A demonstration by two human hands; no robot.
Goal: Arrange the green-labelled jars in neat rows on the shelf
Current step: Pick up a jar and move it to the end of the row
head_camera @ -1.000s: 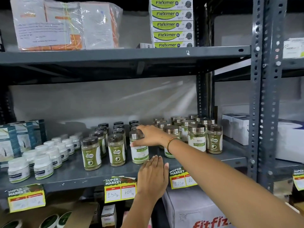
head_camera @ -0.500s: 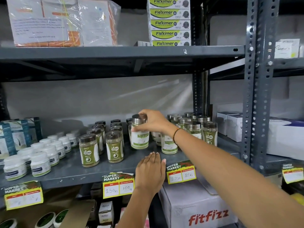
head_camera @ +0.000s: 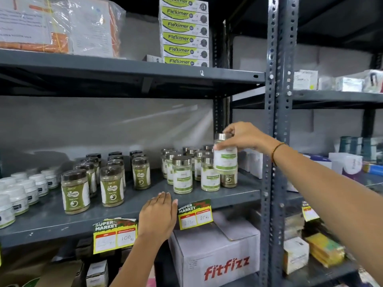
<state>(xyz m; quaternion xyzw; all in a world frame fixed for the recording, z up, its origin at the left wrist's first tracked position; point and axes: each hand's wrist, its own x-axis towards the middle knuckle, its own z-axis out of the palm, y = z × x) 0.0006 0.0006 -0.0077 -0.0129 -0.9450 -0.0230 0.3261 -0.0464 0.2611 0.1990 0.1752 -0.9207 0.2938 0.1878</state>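
Note:
My right hand (head_camera: 242, 136) grips a silver-lidded jar with a white and green label (head_camera: 225, 160) by its lid, holding it in the air above the right end of the grey shelf (head_camera: 238, 195). Below and left of it stands a cluster of matching silver-lidded jars (head_camera: 182, 176). Further left, dark-lidded jars with green labels (head_camera: 75, 195) stand in rows. My left hand (head_camera: 158, 216) lies flat, fingers together, on the shelf's front edge and holds nothing.
Small white jars (head_camera: 18, 198) fill the shelf's left end. Price tags (head_camera: 115, 235) hang from the front edge. A steel upright (head_camera: 277, 141) stands just right of my held jar. A Fitfizz carton (head_camera: 215, 257) sits below, and Fleximer boxes (head_camera: 184, 32) above.
My right hand lifted the white-labelled jar off the shelf beside the dark-lidded rows and carried it up and right, over the silver-lidded cluster. My left hand stayed on the shelf edge.

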